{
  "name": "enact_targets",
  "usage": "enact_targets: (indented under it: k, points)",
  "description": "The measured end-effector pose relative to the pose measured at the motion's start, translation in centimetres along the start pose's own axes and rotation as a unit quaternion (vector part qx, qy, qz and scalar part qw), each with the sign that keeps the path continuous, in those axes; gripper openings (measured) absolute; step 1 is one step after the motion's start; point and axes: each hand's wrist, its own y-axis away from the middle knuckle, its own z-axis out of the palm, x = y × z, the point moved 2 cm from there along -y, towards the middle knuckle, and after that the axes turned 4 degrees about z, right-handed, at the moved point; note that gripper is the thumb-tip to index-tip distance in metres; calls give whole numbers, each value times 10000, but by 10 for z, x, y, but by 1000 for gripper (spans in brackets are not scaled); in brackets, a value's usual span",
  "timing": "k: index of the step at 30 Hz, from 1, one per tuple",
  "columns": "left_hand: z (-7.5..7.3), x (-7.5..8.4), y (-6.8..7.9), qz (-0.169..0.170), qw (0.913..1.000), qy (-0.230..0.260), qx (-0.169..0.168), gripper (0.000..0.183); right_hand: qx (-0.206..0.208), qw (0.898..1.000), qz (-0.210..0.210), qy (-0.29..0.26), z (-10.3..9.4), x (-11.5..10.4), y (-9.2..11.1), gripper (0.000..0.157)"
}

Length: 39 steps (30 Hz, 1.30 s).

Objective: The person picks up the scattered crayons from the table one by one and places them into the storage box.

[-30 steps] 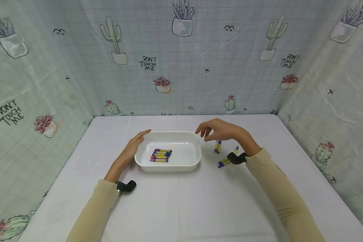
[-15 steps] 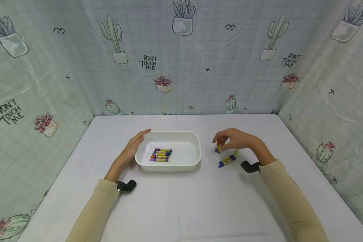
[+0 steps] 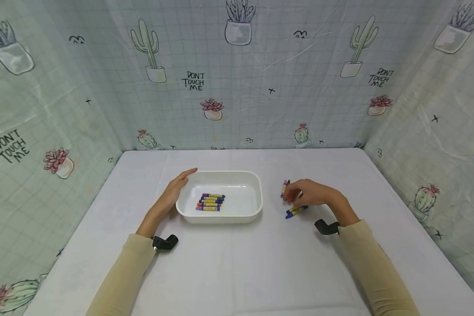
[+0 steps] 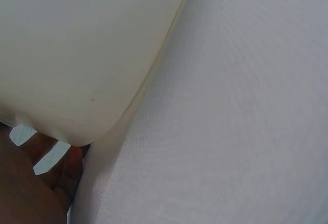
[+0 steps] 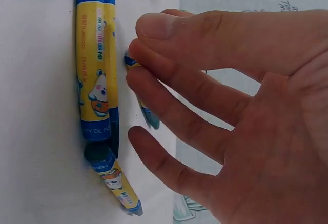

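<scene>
My left hand rests along the left end of a white tray, its fingers against the outer wall near the far corner. In the left wrist view, fingers touch the underside edge of the tray's wall. Several oil pastels lie side by side inside the tray. To the right, my right hand is low over loose oil pastels. Its fingers are loosely bent in the right wrist view, beside two blue-and-yellow oil pastels; another oil pastel is partly hidden behind the fingertips.
The white-covered table is backed and flanked by a cactus-print cloth. More oil pastels lie just beyond the right hand. A black wrist camera sits at the right cuff, another wrist camera at the left.
The right hand has moved from the tray's right rim to the loose oil pastels, then slightly nearer the body over them. The left hand and tray have stayed put.
</scene>
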Motion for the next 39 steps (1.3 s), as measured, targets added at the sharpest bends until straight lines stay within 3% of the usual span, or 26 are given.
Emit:
enact_targets:
  k: [13,30,39]
  points:
    - [0,2,-1,-33,10000,74,7,50,-114,9997,221,-45,6,6,-2,27]
    - [-1,1,0,54,9999,129,-20,50,-277,9981,544,-12,8,8,-8,19]
    - [-1,1,0,38,10000,81,-23,50,-199,9994,281,-36,8,11,-7,17]
